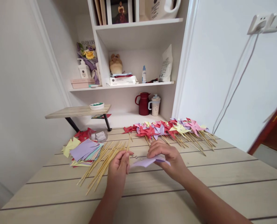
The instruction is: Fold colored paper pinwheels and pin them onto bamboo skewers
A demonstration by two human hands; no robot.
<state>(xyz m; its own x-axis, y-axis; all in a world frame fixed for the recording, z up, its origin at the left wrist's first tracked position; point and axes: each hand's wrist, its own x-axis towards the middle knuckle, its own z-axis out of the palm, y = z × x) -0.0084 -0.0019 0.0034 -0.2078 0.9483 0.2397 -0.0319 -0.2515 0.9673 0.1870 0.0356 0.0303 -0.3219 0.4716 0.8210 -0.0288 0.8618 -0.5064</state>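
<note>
My right hand (168, 160) is curled over a lilac paper square (147, 161) and holds it just above the wooden table (199, 186). My left hand (119, 169) is pinched shut beside it on a thin pin or stick end (131, 155), too small to name surely. A loose bundle of bamboo skewers (103, 163) lies under and left of my left hand. Finished paper pinwheels (168, 129) in red, pink, lilac and yellow lie in a row behind my hands.
A stack of coloured paper squares (83, 151) lies at the left, with a small clear tub (99, 136) behind it. A low wooden riser (78, 111) holds a tape roll (97, 105). White shelves (121, 87) behind carry a red jug (143, 104) and a cup (155, 105).
</note>
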